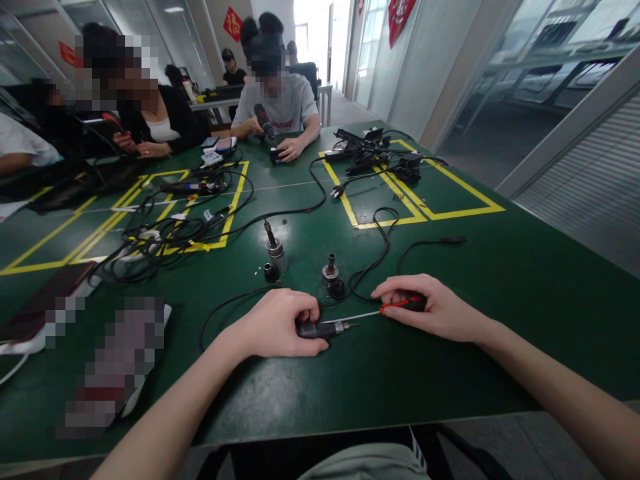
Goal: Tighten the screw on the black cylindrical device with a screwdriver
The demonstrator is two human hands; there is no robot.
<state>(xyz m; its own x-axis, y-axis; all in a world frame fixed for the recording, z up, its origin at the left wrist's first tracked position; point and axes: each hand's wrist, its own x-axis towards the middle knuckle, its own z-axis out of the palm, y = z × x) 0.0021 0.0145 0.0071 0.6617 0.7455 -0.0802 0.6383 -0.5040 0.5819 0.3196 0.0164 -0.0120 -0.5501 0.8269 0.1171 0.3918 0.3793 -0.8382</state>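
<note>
Near the front of the green table, my left hand (280, 321) is closed around a dark cylindrical tool (325, 329) with a thin metal tip pointing right. My right hand (433, 308) grips the red and black handle of a screwdriver (403, 305). The screwdriver's shaft points left and runs just above the tool; whether they touch is unclear. Beyond my hands stand a metal motor part (275, 248) with a dark shaft and a smaller round metal part (331, 269). A black ring (338, 288) and a small black cap (271, 272) lie beside them.
Black cables (150, 240) tangle at the left over yellow tape, and more adapters and cables (367, 150) lie at the back right. A loose cord (380, 257) curves behind my right hand. Phones rest at the left. Across the green table (530, 300), a person holds a power drill (264, 121).
</note>
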